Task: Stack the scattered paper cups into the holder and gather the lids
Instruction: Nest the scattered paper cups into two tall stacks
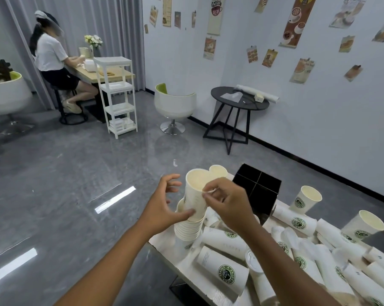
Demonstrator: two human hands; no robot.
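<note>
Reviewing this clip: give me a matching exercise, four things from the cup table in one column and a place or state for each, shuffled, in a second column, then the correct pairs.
Things
1. top cup
2. black holder
3. left hand
4. white lid

Places or states
A. lies among the fallen cups
B. at the table's far end, dark and divided into four
C. thumb on the cup's side, fingers spread
D. upright on the nested stack, the right hand pinching its rim

Pairs: 1-D, 2-B, 3-C, 4-A
</note>
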